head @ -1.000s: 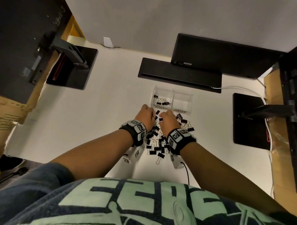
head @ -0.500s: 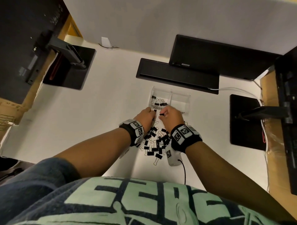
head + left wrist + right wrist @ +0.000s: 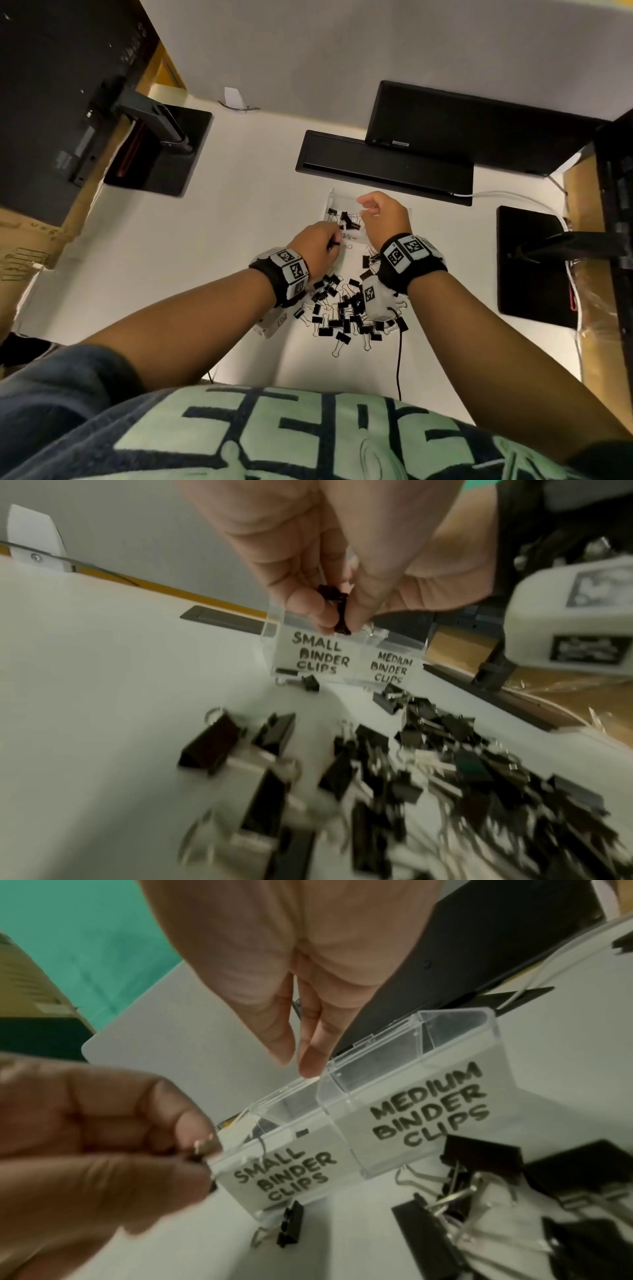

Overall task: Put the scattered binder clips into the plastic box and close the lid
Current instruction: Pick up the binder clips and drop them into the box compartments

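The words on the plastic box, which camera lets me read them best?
The right wrist view: the plastic box fills the middle, both labels large. The left wrist view shows them smaller, behind the left hand. The head view shows the box from above, writing too small.

1. The clear plastic box [image 3: 346, 1118] bore two hand-lettered black labels on its front wall; the left compartment's label [image 3: 320, 653] read "SMALL BINDER CLIPS"; the right compartment's label [image 3: 431, 1104] read "MEDIUM BINDER CLIPS".
2. The wristbands [image 3: 409, 251] carried square black-and-white coded markers; they spelled no words.
3. The shirt's [image 3: 308, 435] large green lettering was cut off and unreadable.
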`<act>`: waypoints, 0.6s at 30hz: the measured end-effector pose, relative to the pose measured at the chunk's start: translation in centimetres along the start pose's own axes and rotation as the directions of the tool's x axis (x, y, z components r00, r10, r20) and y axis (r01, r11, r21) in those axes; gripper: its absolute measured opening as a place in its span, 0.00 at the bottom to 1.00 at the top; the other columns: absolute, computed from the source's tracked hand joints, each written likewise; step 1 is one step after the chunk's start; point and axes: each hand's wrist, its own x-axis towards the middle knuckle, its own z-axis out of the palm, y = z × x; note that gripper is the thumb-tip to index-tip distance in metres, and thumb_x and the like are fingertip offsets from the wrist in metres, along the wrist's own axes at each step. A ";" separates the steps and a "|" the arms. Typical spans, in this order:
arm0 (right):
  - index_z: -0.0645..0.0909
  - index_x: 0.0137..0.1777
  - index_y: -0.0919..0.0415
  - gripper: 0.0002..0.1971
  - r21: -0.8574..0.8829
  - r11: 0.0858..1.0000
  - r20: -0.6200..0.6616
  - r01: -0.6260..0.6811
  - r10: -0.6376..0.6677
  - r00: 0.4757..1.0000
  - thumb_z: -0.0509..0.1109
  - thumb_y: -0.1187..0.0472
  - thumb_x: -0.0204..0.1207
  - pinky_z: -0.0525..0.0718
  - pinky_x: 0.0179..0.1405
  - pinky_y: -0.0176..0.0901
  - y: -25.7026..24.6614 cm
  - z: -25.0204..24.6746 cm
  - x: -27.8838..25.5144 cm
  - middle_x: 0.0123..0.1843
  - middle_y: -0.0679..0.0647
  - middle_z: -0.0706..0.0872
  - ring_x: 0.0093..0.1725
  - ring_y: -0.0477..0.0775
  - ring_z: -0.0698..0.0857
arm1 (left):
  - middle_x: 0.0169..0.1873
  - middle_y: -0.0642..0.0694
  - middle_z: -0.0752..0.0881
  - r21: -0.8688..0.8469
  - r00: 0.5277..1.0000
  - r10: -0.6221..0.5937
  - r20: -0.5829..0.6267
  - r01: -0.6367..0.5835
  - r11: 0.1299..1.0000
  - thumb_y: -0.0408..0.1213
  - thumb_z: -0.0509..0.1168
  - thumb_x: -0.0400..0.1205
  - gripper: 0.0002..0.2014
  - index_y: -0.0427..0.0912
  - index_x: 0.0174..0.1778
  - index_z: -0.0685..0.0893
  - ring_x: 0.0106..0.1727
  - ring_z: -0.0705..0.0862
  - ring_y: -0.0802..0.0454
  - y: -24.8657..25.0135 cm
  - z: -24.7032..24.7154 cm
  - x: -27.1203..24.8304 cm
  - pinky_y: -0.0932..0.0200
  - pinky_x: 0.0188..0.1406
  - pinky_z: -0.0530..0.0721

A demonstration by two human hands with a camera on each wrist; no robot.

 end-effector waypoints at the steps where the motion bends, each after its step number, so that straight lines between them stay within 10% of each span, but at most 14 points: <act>1: 0.82 0.58 0.57 0.12 0.009 1.000 -0.015 -0.004 0.004 1.000 0.63 0.69 0.79 0.78 0.51 0.36 0.1 -0.1 -0.3 0.58 0.52 0.85 0.52 0.44 0.80 | 0.46 0.45 0.84 -0.020 1.000 0.005 -0.024 -0.006 1.000 0.31 0.63 0.79 0.04 0.40 0.48 0.80 0.44 0.81 0.49 0.2 -0.4 0.4 0.56 0.48 0.82; 10: 0.83 0.49 0.54 0.09 -0.045 0.999 0.053 -0.030 0.033 0.998 0.62 0.64 0.80 0.80 0.40 0.36 3.8 1.1 -5.4 0.36 0.41 0.79 0.33 0.41 0.79 | 0.54 0.39 0.84 0.087 0.998 -0.043 -0.052 0.048 0.995 0.30 0.63 0.79 0.08 0.37 0.52 0.83 0.54 0.83 0.44 1.8 -1.8 5.4 0.51 0.56 0.83; 18: 0.83 0.57 0.53 0.10 -0.355 0.924 0.350 0.140 -0.008 0.937 0.65 0.61 0.79 0.84 0.53 0.48 5.5 3.6 -8.1 0.53 0.51 0.79 0.48 0.49 0.80 | 0.56 0.43 0.80 0.026 0.998 -0.021 -0.060 0.022 0.999 0.35 0.66 0.79 0.10 0.43 0.56 0.83 0.45 0.80 0.49 1.1 -0.8 4.1 0.54 0.53 0.82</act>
